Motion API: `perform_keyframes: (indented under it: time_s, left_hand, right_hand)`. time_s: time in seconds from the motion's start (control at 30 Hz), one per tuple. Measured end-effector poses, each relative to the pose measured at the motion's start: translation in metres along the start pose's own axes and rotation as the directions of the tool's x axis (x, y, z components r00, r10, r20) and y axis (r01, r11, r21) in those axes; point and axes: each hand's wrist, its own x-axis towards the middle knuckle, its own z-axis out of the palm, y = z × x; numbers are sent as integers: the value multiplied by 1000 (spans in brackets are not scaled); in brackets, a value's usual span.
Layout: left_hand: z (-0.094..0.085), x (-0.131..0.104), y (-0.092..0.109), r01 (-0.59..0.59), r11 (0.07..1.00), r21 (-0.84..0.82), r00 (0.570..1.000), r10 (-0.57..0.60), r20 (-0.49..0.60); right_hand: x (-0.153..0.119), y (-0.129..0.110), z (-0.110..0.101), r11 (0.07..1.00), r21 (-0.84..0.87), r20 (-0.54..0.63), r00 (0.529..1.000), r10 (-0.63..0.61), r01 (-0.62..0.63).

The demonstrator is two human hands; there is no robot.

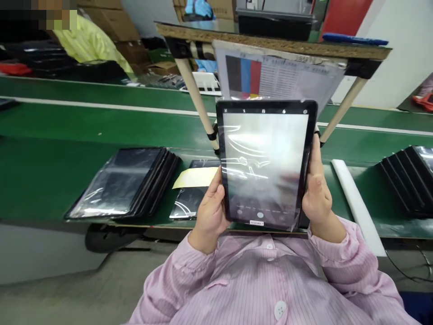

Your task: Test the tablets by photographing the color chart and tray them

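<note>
Upright in front of my chest is a black-framed tablet (264, 158), its lit screen showing a blurred pale picture with camera-style icons along top and bottom. Clear film with glare lines covers its face. My left hand (211, 212) grips the lower left edge, thumb on the frame. On the other side my right hand (318, 189) holds the right edge, its fingers partly hidden behind. Just left of my left hand, a yellow paper strip (194, 177) lies across another dark tablet (189, 201) on the green bench (135, 122).
A stack of film-wrapped tablets (118, 180) stands left, another stack (406, 180) right. A white foam bar (358, 203) lies beside my right arm. Behind the tablet, a raised wooden shelf (270, 43) on pole legs carries a printed colour chart (277, 76). A person in yellow (91, 40) is across the bench.
</note>
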Motion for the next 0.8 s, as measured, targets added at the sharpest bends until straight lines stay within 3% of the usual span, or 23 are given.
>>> perform_keyframes:
  time_s: [0.13, 0.27, 0.33, 0.43, 0.53, 0.67, 0.8]
  left_hand:
    - [10, -6, -14, 38, 998, 46, 999, -39, 30]
    - [23, -11, -24, 78, 997, 29, 997, -79, 20]
    - [36, -14, -29, 145, 989, -2, 989, -145, 29]
    - [63, -18, -42, 302, 952, -45, 950, -297, 90]
    - [90, -19, -63, 428, 903, -26, 895, -420, 150]
    - [111, -15, -94, 466, 859, 214, 848, -502, 168]
    - [110, -16, -105, 353, 806, 475, 832, -503, 236]
  right_hand:
    - [5, -10, -23, 971, -140, 31, 981, -193, 196]
    - [3, -5, -45, 930, -348, -3, 992, -124, 115]
    - [2, 3, -57, 947, -319, -43, 998, -43, 27]
    - [2, 33, -80, 987, -9, -175, 972, 154, -158]
    - [-4, 82, -110, 936, 187, -284, 896, 342, -299]
    - [-18, 145, -146, 896, 77, -296, 848, 440, -437]
    - [-27, 173, -164, 877, -49, -297, 845, 444, -478]
